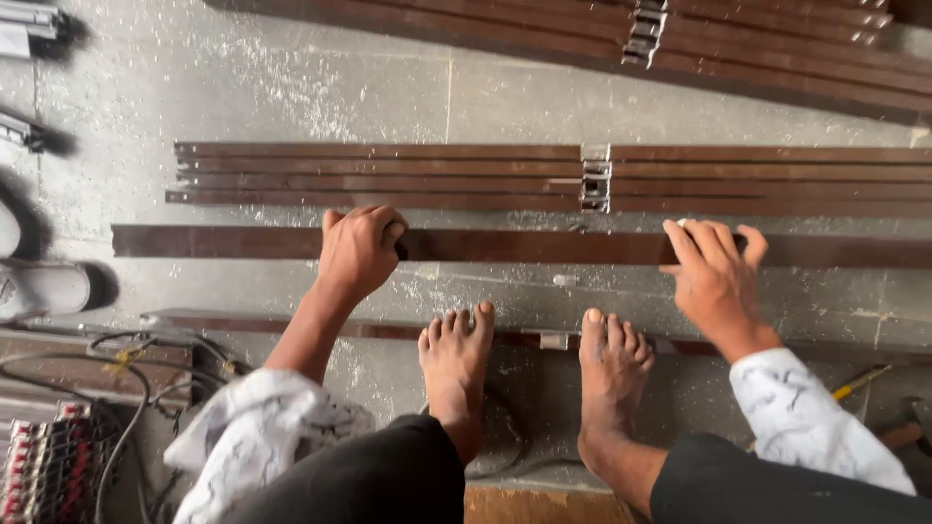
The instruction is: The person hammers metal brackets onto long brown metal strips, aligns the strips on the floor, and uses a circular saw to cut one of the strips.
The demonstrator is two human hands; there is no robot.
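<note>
On grey floor — left hand [359, 250], right hand [714, 272] grip brown bar [544, 246].

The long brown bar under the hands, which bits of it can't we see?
Head view:
- Brown bar: its right end is cut off by the picture's edge.
- Under the left hand: hidden by the curled fingers.
- Under the right hand: hidden by the palm.

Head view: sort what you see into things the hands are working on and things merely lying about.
In hand:
- left hand
- right hand
- long brown bar, grasped by both

Lying about:
- stacked brown bars
- grey sandal
- black cables
- yellow-handled tool
</note>
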